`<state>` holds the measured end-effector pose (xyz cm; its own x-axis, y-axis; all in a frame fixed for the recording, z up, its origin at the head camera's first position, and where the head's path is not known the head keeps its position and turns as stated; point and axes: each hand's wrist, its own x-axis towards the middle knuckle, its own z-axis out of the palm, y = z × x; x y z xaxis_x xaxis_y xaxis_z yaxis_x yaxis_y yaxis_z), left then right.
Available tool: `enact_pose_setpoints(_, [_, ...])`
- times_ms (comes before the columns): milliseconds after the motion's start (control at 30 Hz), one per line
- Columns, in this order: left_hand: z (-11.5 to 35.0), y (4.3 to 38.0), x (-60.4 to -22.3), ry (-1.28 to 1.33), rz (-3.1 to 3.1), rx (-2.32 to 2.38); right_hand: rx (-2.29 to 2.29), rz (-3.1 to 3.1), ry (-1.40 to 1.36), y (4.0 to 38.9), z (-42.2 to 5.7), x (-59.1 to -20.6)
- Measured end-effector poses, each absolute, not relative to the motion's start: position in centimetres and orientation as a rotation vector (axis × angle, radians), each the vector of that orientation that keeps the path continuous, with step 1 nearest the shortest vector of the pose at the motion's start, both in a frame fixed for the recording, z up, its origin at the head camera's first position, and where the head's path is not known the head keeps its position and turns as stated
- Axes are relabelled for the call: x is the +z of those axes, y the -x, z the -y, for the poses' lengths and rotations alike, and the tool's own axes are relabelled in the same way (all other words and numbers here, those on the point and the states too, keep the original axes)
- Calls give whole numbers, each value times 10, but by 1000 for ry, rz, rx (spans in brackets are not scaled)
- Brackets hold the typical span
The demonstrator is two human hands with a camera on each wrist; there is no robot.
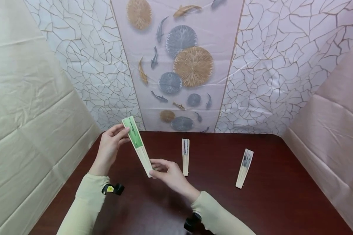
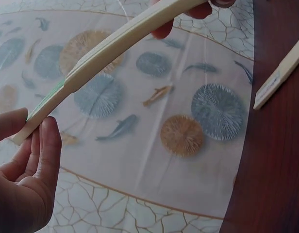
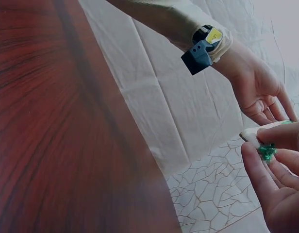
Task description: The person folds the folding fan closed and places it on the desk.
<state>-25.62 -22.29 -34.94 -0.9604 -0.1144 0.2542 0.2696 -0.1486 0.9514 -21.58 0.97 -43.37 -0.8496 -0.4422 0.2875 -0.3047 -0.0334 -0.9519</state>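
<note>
A folded hand fan [image 1: 139, 150] with a green printed leaf and pale wooden ribs is held slanting above the table. My left hand [image 1: 109, 145] pinches its wide upper end between thumb and fingers. At the narrow lower end, my right hand [image 1: 172, 176] grips the ribs. In the left wrist view the fan [image 2: 91, 70] shows edge-on, its ribs stacked together, with the left hand [image 2: 30, 179] at its tip. A small green tassel [image 3: 267, 152] hangs at the rib end beside the right fingers [image 3: 280, 138].
On the dark red table [image 1: 217, 209] lie two more folded fans: one with a grey and pinkish print [image 1: 185, 157] near the middle, another with a grey print [image 1: 244, 168] to the right. Patterned cloth [image 1: 176, 65] hangs behind, with plain cloth [image 1: 26, 130] at the sides.
</note>
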Motion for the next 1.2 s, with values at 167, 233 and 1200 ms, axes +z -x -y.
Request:
enact_pose_setpoints(167, [231,269,-354,104,1794,-2225,-2110,-2070,766,219,3,-436])
enact_pose_setpoints(233, [236,273,-358,74,1821,-2207,-2113,-2074,747,220,9,-437])
enact_pose_setpoints(1200, [269,339,-458,-195,2346,-1977,-1758,-2300,520,249,30,-488])
